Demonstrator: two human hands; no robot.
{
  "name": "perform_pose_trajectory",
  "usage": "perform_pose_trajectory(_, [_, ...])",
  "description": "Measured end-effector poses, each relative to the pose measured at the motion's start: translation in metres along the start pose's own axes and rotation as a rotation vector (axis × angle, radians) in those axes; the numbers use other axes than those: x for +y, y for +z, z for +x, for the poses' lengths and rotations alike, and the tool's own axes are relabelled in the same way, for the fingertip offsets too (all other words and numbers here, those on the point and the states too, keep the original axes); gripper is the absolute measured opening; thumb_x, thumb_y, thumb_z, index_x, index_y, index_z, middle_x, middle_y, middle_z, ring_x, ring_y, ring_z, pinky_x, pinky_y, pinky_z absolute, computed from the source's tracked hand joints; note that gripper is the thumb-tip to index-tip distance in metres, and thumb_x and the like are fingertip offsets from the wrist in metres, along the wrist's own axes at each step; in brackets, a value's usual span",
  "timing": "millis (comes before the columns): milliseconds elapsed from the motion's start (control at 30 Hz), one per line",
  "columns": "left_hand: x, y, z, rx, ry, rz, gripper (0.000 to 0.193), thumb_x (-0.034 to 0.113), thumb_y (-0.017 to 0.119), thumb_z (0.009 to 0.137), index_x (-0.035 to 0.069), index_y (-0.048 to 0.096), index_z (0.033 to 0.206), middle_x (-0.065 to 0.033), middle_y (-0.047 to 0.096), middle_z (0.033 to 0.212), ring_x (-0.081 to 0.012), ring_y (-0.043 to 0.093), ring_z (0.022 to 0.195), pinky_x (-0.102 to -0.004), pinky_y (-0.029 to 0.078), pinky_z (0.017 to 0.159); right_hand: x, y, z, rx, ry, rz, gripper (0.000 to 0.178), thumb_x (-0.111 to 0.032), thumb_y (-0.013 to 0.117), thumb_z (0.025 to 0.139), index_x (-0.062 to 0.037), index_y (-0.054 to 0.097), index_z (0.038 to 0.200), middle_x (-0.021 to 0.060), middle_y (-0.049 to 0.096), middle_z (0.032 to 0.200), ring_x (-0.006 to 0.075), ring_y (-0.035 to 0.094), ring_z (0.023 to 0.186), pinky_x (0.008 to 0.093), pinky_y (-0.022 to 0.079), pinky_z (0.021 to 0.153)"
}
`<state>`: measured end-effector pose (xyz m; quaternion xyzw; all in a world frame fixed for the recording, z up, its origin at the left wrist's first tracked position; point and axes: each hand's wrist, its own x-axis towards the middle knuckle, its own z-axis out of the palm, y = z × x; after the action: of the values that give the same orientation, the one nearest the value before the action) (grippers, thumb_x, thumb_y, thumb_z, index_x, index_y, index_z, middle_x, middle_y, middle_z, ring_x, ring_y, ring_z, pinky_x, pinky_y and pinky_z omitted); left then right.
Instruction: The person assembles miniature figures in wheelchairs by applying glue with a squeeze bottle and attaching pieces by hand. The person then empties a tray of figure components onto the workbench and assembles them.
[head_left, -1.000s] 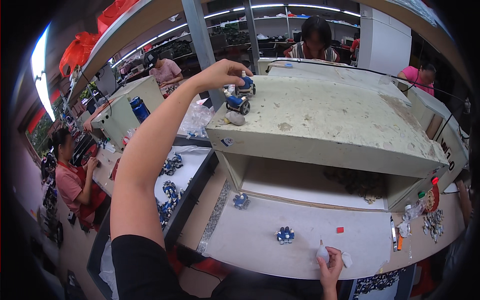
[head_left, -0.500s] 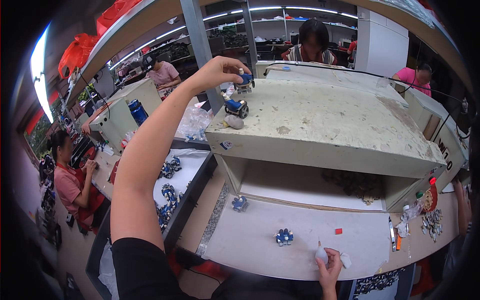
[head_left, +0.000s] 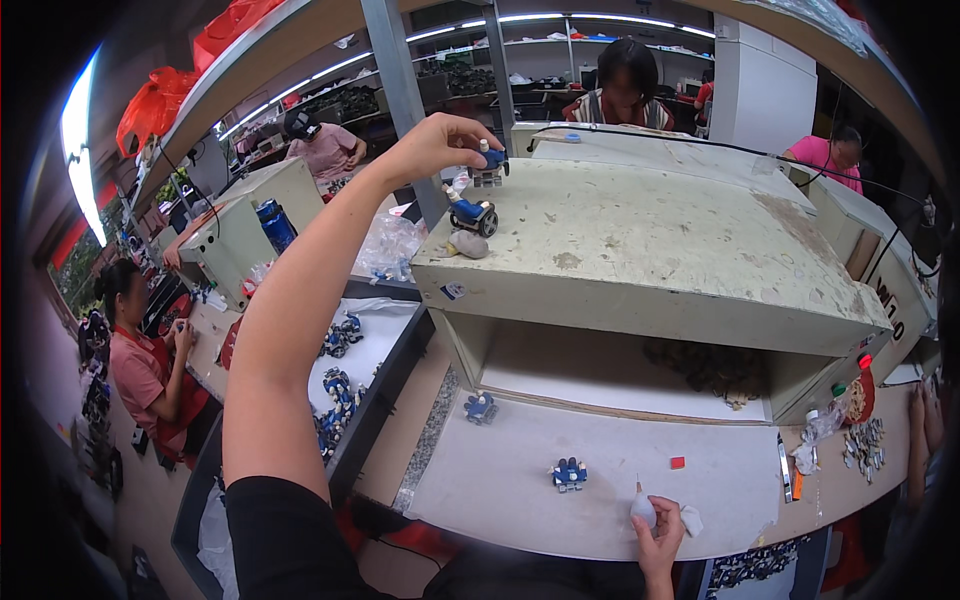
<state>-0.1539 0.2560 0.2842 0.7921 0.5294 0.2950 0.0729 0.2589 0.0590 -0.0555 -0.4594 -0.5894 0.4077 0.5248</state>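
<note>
A blue toy (head_left: pixel 491 164) is pinched by the left hand (head_left: pixel 448 140), seemingly for placing and gentle release, a bottle (head_left: pixel 643 510) by the right hand (head_left: pixel 661 536).

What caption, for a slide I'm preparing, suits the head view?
Left hand holding a blue figure at a pale green box, right hand holding a white thin-tipped bottle.

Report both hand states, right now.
Left hand: closed on a small blue toy figure at the pale cabinet's top.
Right hand: closed, holding a small pale bottle with a thin tip.
</note>
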Motion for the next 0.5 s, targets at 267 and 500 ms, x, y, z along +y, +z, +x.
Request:
perform_pose_trajectory(267, [0.0058, -0.0011, -0.0015, 0.011, -0.021, 0.013, 0.026, 0.008, 0.065, 0.071, 0.01, 0.065, 0.096, -0.002, 0.062, 0.077, -0.008, 0.055, 0.07, -0.0229, 0.044, 0.067, -0.0019, 0.0005, -0.0002, -0.001, 0.025, 0.016, 0.031, -0.004, 0.064, 0.072, 0.0045, 0.051, 0.098, 0.0124, 0.058, 0.086, 0.0173, 0.057, 0.081, 0.0269, 0.043, 0.075])
perform_pose_trajectory(500, [0.0022, 0.0023, -0.001, 0.023, -0.002, -0.029, 0.03, 0.01, 0.064, 0.073, 0.009, 0.063, 0.103, -0.002, 0.06, 0.078, -0.0092, 0.053, 0.072, -0.0239, 0.044, 0.071, -0.0031, 0.0011, 0.0002, -0.005, 0.019, 0.009, 0.031, -0.004, 0.064, 0.072, 0.0044, 0.051, 0.098, 0.0121, 0.058, 0.085, 0.0172, 0.057, 0.08, 0.0267, 0.043, 0.075])
